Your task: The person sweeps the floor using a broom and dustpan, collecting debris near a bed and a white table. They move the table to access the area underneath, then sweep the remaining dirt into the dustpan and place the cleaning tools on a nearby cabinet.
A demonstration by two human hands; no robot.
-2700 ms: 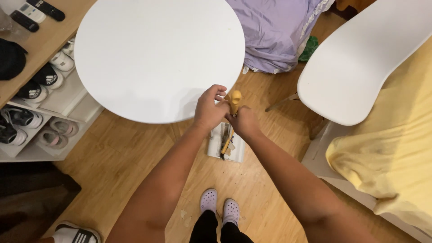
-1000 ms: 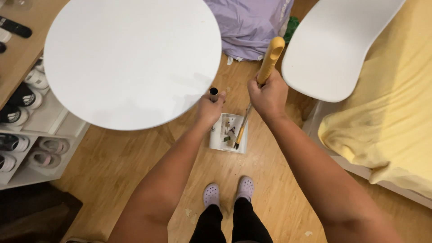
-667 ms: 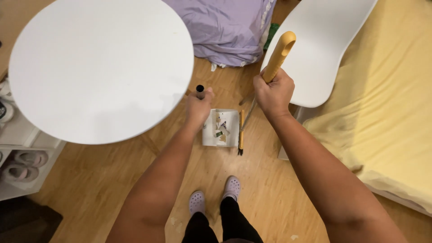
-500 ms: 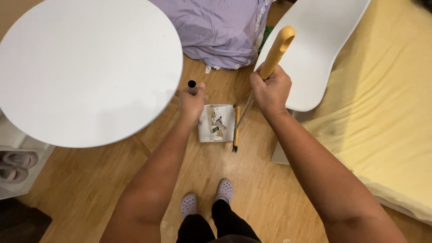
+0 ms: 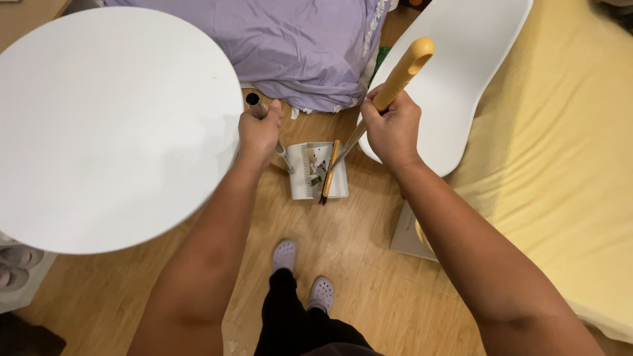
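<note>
My left hand (image 5: 260, 130) grips the dark-topped metal handle (image 5: 253, 102) of a long-handled white dustpan (image 5: 303, 173) that rests on the wooden floor. The pan holds a few scraps of litter. My right hand (image 5: 391, 128) is closed around the yellow handle (image 5: 402, 72) of a broom, whose yellow head (image 5: 329, 173) lies over the dustpan. Both hands are held out in front of me, above my feet in pale clogs (image 5: 285, 254).
A round white table (image 5: 99, 118) stands at left, close to my left hand. A white chair seat (image 5: 461, 79) is at right, a yellow bedspread (image 5: 567, 165) beyond it. Purple fabric (image 5: 297, 46) lies heaped on the floor ahead.
My hands moved apart from near the floor: the right lifted the broom handle up, the left came up on the dustpan handle. The view shifted right, and the shoe rack left the frame.
</note>
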